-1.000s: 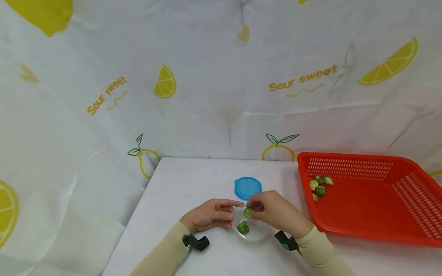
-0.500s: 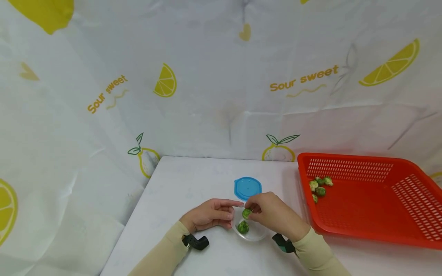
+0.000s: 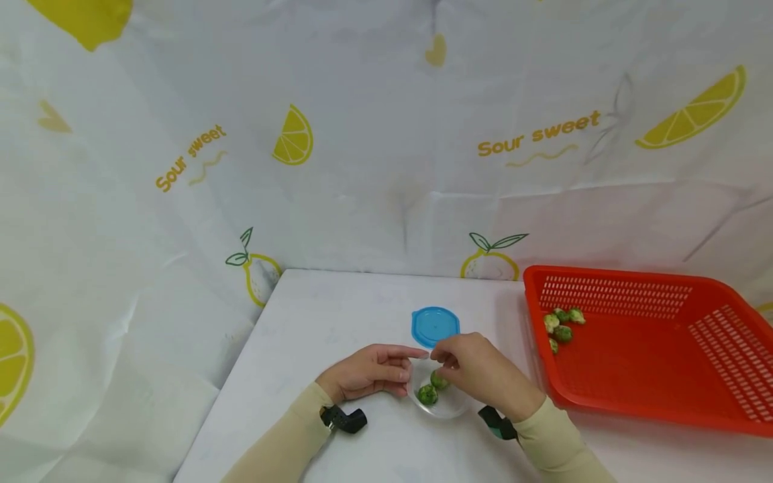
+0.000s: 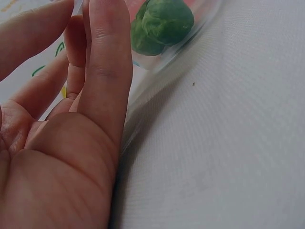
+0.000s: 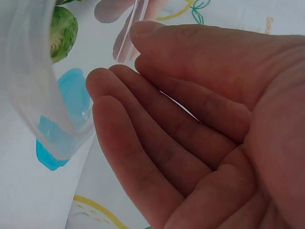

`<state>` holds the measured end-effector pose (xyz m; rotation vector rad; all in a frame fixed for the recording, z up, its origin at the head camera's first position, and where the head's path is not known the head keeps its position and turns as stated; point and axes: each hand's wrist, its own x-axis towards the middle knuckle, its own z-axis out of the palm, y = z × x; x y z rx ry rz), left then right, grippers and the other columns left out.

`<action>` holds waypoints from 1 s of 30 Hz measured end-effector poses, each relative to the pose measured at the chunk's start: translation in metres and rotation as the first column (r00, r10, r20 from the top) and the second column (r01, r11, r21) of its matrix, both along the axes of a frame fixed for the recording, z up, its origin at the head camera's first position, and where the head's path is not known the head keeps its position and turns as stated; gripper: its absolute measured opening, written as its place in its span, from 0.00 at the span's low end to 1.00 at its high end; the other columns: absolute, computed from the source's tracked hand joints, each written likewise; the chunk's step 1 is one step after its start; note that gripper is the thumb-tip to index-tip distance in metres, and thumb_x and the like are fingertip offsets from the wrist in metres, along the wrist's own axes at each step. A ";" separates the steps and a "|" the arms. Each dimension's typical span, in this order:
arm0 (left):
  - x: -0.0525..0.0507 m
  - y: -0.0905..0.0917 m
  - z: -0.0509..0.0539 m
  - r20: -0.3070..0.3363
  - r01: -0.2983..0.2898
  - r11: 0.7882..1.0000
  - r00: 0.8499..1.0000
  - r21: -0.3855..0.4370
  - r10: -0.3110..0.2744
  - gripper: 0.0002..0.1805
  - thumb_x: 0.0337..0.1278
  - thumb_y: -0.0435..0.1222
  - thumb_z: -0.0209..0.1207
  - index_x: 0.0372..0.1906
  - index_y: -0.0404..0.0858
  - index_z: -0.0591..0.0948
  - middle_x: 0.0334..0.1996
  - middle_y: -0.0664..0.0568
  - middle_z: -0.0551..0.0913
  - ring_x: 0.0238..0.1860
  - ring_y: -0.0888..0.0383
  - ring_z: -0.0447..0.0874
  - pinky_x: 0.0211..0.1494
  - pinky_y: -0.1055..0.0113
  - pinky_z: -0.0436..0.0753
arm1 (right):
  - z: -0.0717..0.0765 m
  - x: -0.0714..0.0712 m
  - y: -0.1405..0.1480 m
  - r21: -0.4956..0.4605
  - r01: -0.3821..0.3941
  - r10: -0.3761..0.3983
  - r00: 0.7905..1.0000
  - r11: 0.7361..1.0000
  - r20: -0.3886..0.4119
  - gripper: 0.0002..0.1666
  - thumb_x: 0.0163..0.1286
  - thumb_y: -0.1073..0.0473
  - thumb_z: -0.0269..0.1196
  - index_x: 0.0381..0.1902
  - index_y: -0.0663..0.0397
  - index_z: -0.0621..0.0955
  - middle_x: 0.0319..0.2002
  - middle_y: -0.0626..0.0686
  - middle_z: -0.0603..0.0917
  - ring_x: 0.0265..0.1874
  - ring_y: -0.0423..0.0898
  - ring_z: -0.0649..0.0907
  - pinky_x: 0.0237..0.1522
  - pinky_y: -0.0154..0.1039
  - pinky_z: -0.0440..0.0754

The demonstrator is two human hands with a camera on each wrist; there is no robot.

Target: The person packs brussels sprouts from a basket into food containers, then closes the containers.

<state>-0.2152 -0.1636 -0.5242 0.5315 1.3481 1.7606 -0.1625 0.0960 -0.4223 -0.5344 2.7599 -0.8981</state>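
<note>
A small clear plastic bowl (image 3: 445, 409) stands on the white table with two Brussels sprouts inside. One sprout (image 3: 427, 394) lies toward the left of the bowl. The other sprout (image 3: 438, 380) sits touching it, partly covered by my right fingers. My left hand (image 3: 371, 371) rests against the bowl's left side, its index finger stretched toward the far rim. In the left wrist view its fingers (image 4: 107, 71) look mostly straight. My right hand (image 3: 483, 376) hovers over the bowl's right side; the right wrist view shows its fingers (image 5: 143, 138) loosely bent and holding nothing.
A blue lid (image 3: 436, 326) lies flat just behind the bowl. To the right stands a large red basket (image 3: 628, 406) with several Brussels sprouts (image 3: 563, 333) in its left corner. A lemon-print sheet (image 3: 362, 201) hangs behind the table (image 3: 326, 302).
The sprout pinched by my right fingers has been let go and now lies in the bowl beside the other one. My left hand has stayed against the bowl.
</note>
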 end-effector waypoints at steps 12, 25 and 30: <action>0.000 0.004 0.004 -0.009 0.000 0.999 1.000 -0.053 0.000 0.32 0.75 0.33 0.66 0.80 0.40 0.73 0.47 0.54 0.82 0.44 0.61 0.88 0.56 0.66 0.91 | 0.030 0.006 0.031 -0.010 -0.037 0.036 0.997 0.999 -0.065 0.09 0.70 0.59 0.76 0.47 0.49 0.91 0.39 0.42 0.91 0.37 0.36 0.86 0.42 0.32 0.91; 0.000 -0.001 0.001 -0.005 -0.011 0.999 1.000 -0.053 0.011 0.33 0.74 0.33 0.66 0.80 0.38 0.73 0.46 0.54 0.80 0.43 0.61 0.87 0.57 0.66 0.91 | 0.074 -0.021 0.147 0.091 0.077 -0.073 0.996 0.993 -0.051 0.12 0.73 0.54 0.74 0.52 0.46 0.91 0.44 0.43 0.91 0.43 0.42 0.88 0.44 0.36 0.90; 0.001 0.000 0.000 0.000 -0.011 0.999 1.000 -0.053 0.011 0.31 0.77 0.31 0.63 0.80 0.38 0.73 0.45 0.54 0.81 0.44 0.61 0.87 0.57 0.66 0.91 | 0.063 -0.039 0.194 0.146 0.110 -0.109 0.994 0.983 -0.015 0.13 0.75 0.55 0.72 0.54 0.49 0.90 0.46 0.46 0.92 0.45 0.45 0.88 0.48 0.46 0.91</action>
